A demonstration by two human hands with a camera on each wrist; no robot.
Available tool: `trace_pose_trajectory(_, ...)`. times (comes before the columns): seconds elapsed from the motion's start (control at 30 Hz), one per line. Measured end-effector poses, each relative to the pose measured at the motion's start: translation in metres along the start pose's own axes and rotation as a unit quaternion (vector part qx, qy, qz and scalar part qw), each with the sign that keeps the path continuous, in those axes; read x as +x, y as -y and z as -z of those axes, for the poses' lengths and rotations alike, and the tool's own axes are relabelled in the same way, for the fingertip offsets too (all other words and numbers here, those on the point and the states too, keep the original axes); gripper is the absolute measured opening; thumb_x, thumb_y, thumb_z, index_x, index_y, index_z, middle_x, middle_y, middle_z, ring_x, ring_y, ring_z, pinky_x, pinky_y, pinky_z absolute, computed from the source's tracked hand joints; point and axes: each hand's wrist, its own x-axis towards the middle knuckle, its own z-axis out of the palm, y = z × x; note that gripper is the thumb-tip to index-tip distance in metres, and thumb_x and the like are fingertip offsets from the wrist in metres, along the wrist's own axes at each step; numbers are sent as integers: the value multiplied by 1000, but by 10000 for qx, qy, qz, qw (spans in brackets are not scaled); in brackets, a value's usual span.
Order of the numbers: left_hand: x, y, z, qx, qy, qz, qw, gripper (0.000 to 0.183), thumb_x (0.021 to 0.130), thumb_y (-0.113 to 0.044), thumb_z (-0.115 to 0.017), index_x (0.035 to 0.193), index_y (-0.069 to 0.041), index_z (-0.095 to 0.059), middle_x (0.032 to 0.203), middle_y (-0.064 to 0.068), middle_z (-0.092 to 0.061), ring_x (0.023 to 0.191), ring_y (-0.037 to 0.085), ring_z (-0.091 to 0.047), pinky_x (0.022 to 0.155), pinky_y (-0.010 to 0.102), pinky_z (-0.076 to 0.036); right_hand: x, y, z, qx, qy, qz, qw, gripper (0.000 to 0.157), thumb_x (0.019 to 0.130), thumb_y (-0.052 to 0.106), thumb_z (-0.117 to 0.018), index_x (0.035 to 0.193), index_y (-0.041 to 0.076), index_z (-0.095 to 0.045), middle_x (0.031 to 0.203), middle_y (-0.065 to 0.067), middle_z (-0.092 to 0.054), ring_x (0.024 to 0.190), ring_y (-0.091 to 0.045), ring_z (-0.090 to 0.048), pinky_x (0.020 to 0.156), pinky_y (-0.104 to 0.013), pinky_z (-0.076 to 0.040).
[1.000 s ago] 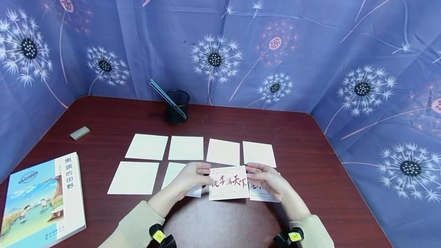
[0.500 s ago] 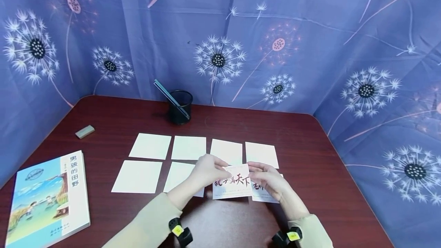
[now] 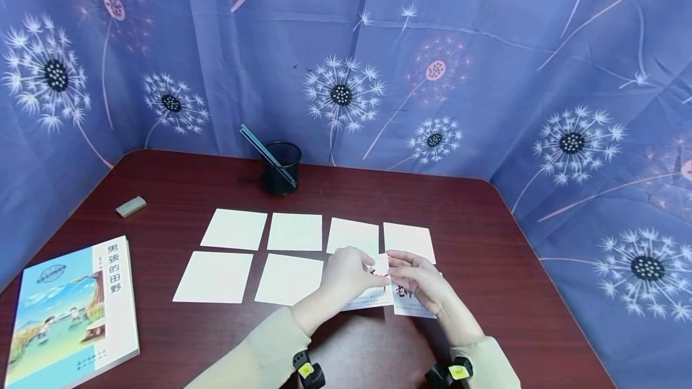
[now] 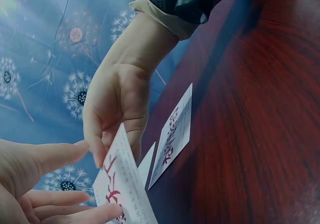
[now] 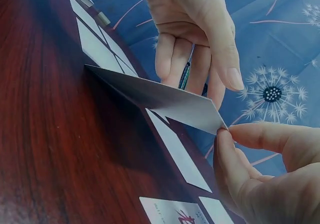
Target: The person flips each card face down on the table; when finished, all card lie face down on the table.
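Note:
A white card with red Chinese characters (image 3: 370,300) is held tilted above the table. My right hand (image 3: 424,281) pinches its corner between thumb and fingers, clearest on the card's pale underside (image 5: 185,104) in the right wrist view. Over the printed face (image 4: 117,179) my left hand (image 3: 346,278) reaches across, its fingers extended and a fingertip against the print. Below the right hand, a second printed card (image 3: 412,304) lies face up, partly covered. Behind and left lie several blank white cards, including one (image 3: 289,279) beside my left forearm.
A book (image 3: 70,311) lies at the table's left, with a small pale block (image 3: 131,206) behind it. A black mesh pen cup (image 3: 282,167) holding pens stands near the back edge. Blue dandelion-print cloth (image 3: 243,77) surrounds the table's back and sides.
My left hand has moved right, from the card's left edge across its printed face, covering most of it. The right hand stays at the card's right corner.

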Motion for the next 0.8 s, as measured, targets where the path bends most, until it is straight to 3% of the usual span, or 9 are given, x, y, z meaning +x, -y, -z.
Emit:
trace_pose_trajectory(0.07,1,0,0,4,-49,-58,10000,43,68,-38,-87,93,-4,-78,74,1,-72,68,10,-61,55,22,-45,0,2,-1,89,35,27,10000,53,93,-3,-50,139,-19,-28,106,3,-67,96,-3,-66,86,-19,-55)
trace_pose_trajectory(0.17,2,0,0,-5,-119,-217,9997,39,68,-43,-86,77,-6,-77,56,-7,-58,56,6,-46,47,19,-33,0,5,-4,264,82,50,9996,38,96,-1,-48,132,-12,-41,100,5,-69,92,-3,-67,84,-18,-55)
trace_pose_trajectory(0.3,3,-1,4,-102,-218,-213,9995,44,67,-49,-85,78,-7,-78,55,-7,-60,58,8,-50,48,20,-35,0,10,-9,525,118,72,9985,23,98,1,-45,119,0,-54,95,7,-71,89,-2,-68,82,-17,-56)
trace_pose_trajectory(0.4,4,-2,7,-171,-283,-110,9994,53,65,-49,-86,94,-6,-79,78,2,-75,74,12,-62,57,21,-45,2,14,-13,635,151,129,9978,22,98,0,-43,115,4,-57,95,6,-72,89,-2,-68,80,-17,-56)
trace_pose_trajectory(0.63,7,-2,14,-445,-316,31,9985,51,70,-45,-83,99,-4,-78,57,-1,-68,59,8,-58,49,21,-42,4,20,-24,660,213,282,9972,23,99,1,-41,111,9,-59,95,7,-69,85,0,-66,80,-17,-56)
trace_pose_trajectory(0.8,7,-2,18,-620,-471,3,9970,48,72,-41,-83,99,-3,-78,64,1,-72,57,6,-63,47,20,-44,5,21,-28,585,316,375,9971,23,98,1,-43,113,9,-59,96,8,-68,85,-1,-66,82,-18,-55)
